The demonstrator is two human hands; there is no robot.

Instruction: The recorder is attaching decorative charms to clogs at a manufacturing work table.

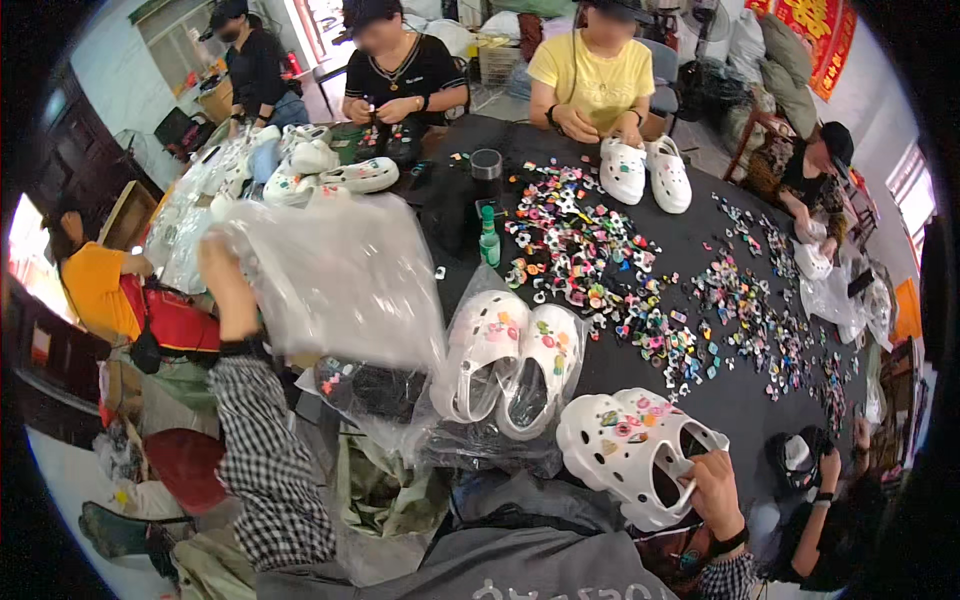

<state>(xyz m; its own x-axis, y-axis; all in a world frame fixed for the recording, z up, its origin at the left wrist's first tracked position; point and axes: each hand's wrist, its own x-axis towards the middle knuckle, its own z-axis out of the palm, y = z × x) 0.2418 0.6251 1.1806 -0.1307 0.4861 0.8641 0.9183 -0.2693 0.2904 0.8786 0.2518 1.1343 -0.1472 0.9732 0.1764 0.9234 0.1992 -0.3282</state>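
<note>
Raised at the left, my left hand (226, 275) grips one edge of a clear plastic bag (340, 280), which spreads above the table, slightly blurred. My right hand (717, 492) is closed on the heel end of a pair of white clogs (610, 432) held together near the table's front edge, with colourful charms on their tops. Between my hands, another pair of white clogs (487, 335) with fruit-like and pink charms lies in a clear bag on the table.
Many small colourful shoe charms (590, 245) are strewn over the black table (700, 195). A green bottle (489, 238) and a dark cup (486, 170) stand mid-table. White clogs (624, 172) stand at the far side. Several people sit around, one in a yellow shirt (590, 75).
</note>
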